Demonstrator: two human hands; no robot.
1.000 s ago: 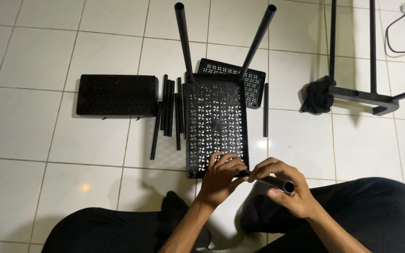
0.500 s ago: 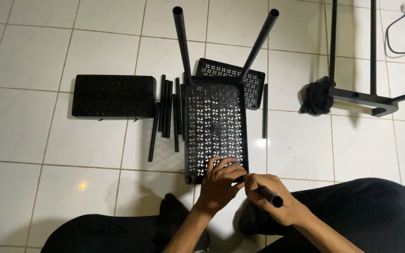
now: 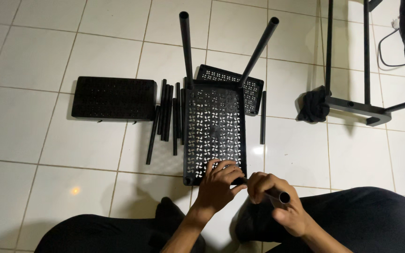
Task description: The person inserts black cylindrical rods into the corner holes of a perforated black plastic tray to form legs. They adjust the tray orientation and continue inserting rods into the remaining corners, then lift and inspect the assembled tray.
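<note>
**Hands fit a black tube at the near corner of a perforated shelf**

The person sits on the white tiled floor [image 3: 33, 187], legs in black at the bottom edge. The right hand [image 3: 277, 201] is closed around a short black tube [image 3: 277, 194], whose open end points toward the camera just right of the shelf's near right corner. The left hand [image 3: 219, 182] rests with fingers curled on that same corner of the shelf [image 3: 214, 126], its fingertips touching the far end of the tube.

The shelf, black with a pinwheel cutout pattern, lies flat just beyond the hands. From its far corners two legs [image 3: 185, 47] rise upright, leaning slightly apart. Under its far end lies a second shelf [image 3: 230, 79] of the same pattern, partly hidden. Just left of the shelf lies a bundle of loose tubes [image 3: 165, 112], and one single tube [image 3: 262, 117] lies just right of it. Further left is a third shelf [image 3: 113, 97], face down. Well to the right stands a black metal frame [image 3: 357, 105] with a dark cloth [image 3: 312, 105] at its foot. No labels or packaging show.
</note>
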